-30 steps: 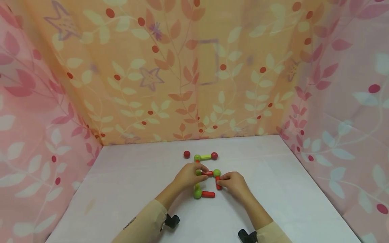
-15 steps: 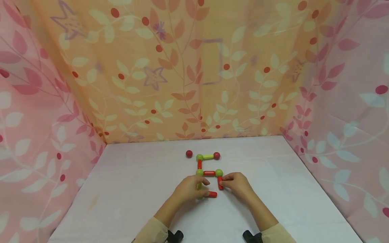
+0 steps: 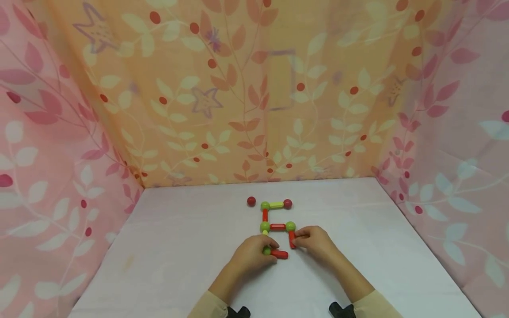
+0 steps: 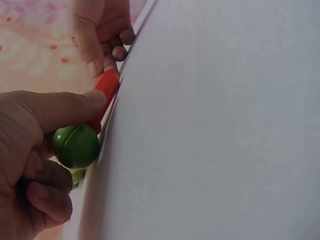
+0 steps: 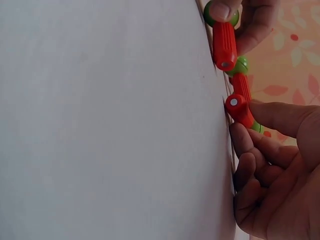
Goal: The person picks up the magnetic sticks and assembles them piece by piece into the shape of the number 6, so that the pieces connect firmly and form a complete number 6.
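Red and light-green magnetic rods and green balls are joined in a flat figure on the white table. At its near end my left hand (image 3: 252, 255) pinches the lower red magnetic rod (image 3: 281, 255), close to its green ball (image 4: 76, 146); in the left wrist view the thumb lies over the rod. My right hand (image 3: 318, 243) pinches another red magnetic rod (image 3: 292, 240) between thumb and finger, below the right green ball (image 3: 290, 226). A silver disc shows at that rod's free end in the right wrist view. The left fingers partly hide the light-green rod (image 3: 265, 232).
Farther back, a green ball (image 3: 265, 206), a light-green rod (image 3: 276, 205) and a red ball (image 3: 287, 203) form the figure's top. One loose red ball (image 3: 251, 201) lies left of it. Patterned cloth (image 3: 238, 110) walls the white table (image 3: 191, 221) on three sides.
My left hand has left the middle red rod and come down to the lower red rod and its ball. The right hand stays on its rod. The whole view has shifted slightly.
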`<state>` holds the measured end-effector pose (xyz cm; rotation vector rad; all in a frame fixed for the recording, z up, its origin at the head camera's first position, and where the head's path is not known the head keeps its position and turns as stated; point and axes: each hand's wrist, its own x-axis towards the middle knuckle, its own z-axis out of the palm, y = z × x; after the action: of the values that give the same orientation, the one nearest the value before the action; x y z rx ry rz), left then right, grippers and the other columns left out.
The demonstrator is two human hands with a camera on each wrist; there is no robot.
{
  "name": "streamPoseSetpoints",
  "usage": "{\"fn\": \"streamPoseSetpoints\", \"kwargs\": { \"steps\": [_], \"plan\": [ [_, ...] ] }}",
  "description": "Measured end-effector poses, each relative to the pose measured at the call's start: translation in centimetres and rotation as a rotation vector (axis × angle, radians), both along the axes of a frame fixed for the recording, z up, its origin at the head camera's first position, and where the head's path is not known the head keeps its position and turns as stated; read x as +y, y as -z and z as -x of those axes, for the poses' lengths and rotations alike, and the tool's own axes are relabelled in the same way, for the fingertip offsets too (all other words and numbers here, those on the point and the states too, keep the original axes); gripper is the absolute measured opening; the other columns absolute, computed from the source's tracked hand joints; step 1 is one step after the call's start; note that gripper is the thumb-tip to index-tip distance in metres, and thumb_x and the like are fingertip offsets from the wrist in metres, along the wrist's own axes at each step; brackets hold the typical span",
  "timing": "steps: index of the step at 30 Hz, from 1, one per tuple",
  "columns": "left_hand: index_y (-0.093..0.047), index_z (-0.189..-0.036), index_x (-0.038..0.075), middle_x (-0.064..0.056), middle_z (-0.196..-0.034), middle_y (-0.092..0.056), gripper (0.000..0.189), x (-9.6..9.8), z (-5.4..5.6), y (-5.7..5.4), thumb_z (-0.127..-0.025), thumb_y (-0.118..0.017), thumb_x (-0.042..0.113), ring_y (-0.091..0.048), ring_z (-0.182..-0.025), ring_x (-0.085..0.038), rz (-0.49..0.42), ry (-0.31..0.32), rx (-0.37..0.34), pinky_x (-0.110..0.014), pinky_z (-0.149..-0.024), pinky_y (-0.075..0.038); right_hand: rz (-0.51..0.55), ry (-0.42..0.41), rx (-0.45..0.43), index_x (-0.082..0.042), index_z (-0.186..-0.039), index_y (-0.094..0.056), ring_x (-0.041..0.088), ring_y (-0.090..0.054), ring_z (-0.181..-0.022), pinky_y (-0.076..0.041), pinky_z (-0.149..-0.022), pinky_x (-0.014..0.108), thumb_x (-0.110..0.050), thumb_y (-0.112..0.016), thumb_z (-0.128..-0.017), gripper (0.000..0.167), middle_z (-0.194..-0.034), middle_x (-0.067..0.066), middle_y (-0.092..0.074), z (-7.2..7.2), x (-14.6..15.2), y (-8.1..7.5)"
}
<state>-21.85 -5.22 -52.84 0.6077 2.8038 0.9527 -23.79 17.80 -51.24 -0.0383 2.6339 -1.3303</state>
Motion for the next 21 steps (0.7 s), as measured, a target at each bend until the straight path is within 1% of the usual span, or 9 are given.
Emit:
{"fn": "streamPoseSetpoints", "kwargs": {
  "steps": [4,8,11,14,17,21],
  "plan": [
    [-0.066,-0.095,0.039,0.028,-0.086,-0.057,0.026,0.2,-0.2,0.0,-0.072,-0.076,0.037,-0.051,-0.079,-0.001,0.035,-0.001,0.023,-0.031,-0.075,-0.044,-0.024,-0.069,-0.032,-0.011,-0.095,-0.07,0.014,-0.055,-0.081,-0.047,-0.07,0.03,-0.025,-0.074,-0.075,0.024,-0.087,-0.004,-0.066,0.1,0.3,-0.6],
    [-0.066,-0.094,0.04,0.028,-0.084,-0.056,0.023,0.4,-0.3,-0.1,-0.073,-0.075,0.036,-0.051,-0.079,0.0,0.049,-0.003,0.057,-0.031,-0.075,-0.044,-0.092,-0.147,-0.045,-0.011,-0.092,-0.07,0.014,-0.055,-0.073,-0.046,-0.063,0.03,-0.027,-0.075,-0.074,0.024,-0.083,-0.003,-0.064,0.3,0.6,-1.6],
    [-0.066,-0.091,0.041,0.028,-0.083,-0.056,0.021,0.5,-0.4,0.0,-0.074,-0.075,0.035,-0.051,-0.078,0.0,0.029,-0.012,0.048,-0.031,-0.074,-0.044,-0.153,-0.212,-0.064,-0.012,-0.085,-0.07,0.015,-0.054,-0.067,-0.046,-0.058,0.03,-0.025,-0.076,-0.073,0.019,-0.077,-0.003,-0.063,0.5,0.7,-2.5],
    [-0.065,-0.089,0.043,0.027,-0.081,-0.057,0.02,0.5,-0.4,0.1,-0.074,-0.075,0.034,-0.051,-0.077,-0.001,0.002,-0.017,0.027,-0.031,-0.073,-0.044,-0.215,-0.275,-0.072,-0.015,-0.08,-0.069,0.015,-0.054,-0.066,-0.045,-0.058,0.03,-0.023,-0.075,-0.074,0.012,-0.072,-0.003,-0.062,1.1,0.8,-3.5],
    [-0.065,-0.088,0.043,0.027,-0.081,-0.057,0.019,0.4,-0.3,0.2,-0.074,-0.075,0.034,-0.05,-0.076,-0.001,-0.013,-0.022,0.021,-0.03,-0.072,-0.043,-0.255,-0.339,-0.014,-0.017,-0.079,-0.069,0.015,-0.054,-0.067,-0.045,-0.06,0.03,-0.024,-0.073,-0.076,0.009,-0.071,-0.005,-0.062,2.4,0.6,-4.7],
    [-0.066,-0.087,0.043,0.027,-0.081,-0.057,0.019,0.2,-0.3,0.2,-0.073,-0.075,0.034,-0.05,-0.075,-0.002,-0.011,-0.028,0.022,-0.03,-0.071,-0.043,-0.273,-0.432,0.121,-0.02,-0.085,-0.069,0.014,-0.053,-0.071,-0.045,-0.063,0.03,-0.026,-0.072,-0.078,0.009,-0.074,-0.007,-0.061,4.8,-0.2,-6.4]
  ]
}}
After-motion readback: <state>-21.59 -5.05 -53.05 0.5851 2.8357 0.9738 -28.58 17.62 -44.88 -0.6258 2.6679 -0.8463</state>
